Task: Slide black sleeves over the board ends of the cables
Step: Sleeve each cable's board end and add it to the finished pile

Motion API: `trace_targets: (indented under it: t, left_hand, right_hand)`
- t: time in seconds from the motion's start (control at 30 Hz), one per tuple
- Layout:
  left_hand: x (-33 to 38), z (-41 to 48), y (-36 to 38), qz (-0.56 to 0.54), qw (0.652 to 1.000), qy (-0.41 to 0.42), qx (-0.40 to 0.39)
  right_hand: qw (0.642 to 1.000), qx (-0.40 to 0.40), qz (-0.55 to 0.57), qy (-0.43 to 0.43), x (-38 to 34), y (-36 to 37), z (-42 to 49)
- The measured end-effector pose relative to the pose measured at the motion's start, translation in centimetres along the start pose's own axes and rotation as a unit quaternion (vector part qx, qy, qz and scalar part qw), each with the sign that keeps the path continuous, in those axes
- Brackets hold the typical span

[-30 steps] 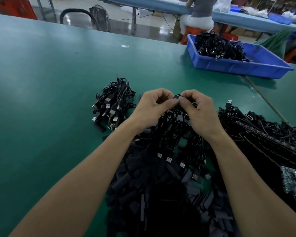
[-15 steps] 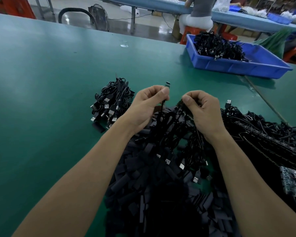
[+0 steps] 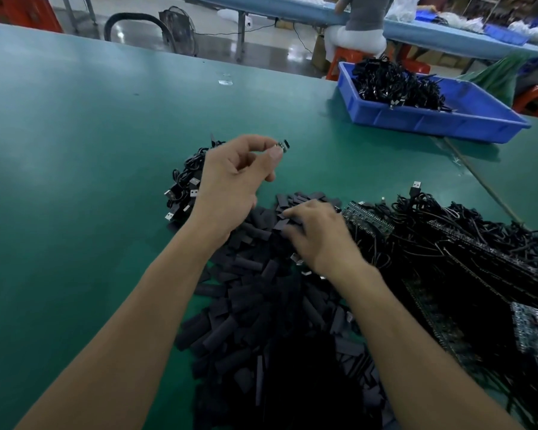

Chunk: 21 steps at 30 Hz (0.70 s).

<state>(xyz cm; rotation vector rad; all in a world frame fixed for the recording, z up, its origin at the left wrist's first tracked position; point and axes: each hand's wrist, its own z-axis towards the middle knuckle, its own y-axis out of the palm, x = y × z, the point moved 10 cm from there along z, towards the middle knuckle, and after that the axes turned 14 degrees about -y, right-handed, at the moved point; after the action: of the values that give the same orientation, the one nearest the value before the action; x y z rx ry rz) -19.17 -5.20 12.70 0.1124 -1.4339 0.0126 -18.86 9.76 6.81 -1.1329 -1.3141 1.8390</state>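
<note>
Left hand is up off the green table, thumb and forefinger pinched tight on a small board end, other fingers loosely curled beneath. The piece pokes out past the fingertips, dark with a glint of metal. Its cable is hidden behind the hand.

Just behind that wrist, on the left, sits a bundle of USB cables with silver plugs showing. Moving across, the big heap of black sleeves spreads from between the forearms down toward the near edge.

Right hand is low, palm down on the top of that heap, fingers bent into the sleeves. It is blurred, and I cannot tell whether it has one pinched.

Right of it, a tangle of black cables lies on the table, with strips of small circuit boards among them. Far right at the back, a blue bin holds more coiled cables.
</note>
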Motion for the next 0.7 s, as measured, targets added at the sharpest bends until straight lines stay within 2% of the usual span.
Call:
trace_targets:
  t: [0.1,0.17,0.27,0.37,0.47,0.6,0.7]
  left_hand:
    - [-1.5,0.0,-0.2,0.089,0.996,-0.015,0.017]
    - [-2.8,0.1,-0.1,0.137,0.990,-0.045,0.002]
    - [-4.0,-0.3,0.6,0.181,0.981,-0.063,-0.043]
    - [-4.4,-0.7,0.5,0.152,0.984,-0.073,-0.064]
    - [-4.6,-0.6,0.3,0.148,0.983,-0.082,-0.073]
    - [-4.6,-0.8,0.4,0.202,0.975,-0.069,-0.067]
    - [-4.7,-1.0,0.3,0.231,0.969,-0.064,-0.058]
  right_hand:
    - [0.998,-0.057,-0.024,-0.004,-1.7,3.0,0.4]
    - [0.997,-0.065,-0.034,0.012,-1.9,4.1,0.4]
    - [0.999,-0.003,-0.046,0.011,-2.2,3.7,0.4]
    - [0.999,0.039,-0.031,-0.003,-2.6,3.1,0.4]
    - [0.992,0.086,0.089,0.000,-1.7,2.1,0.4]
    - [0.945,0.175,0.266,0.077,1.3,-0.1,-0.9]
    - [0.910,0.220,0.344,0.080,2.3,-1.5,-2.0]
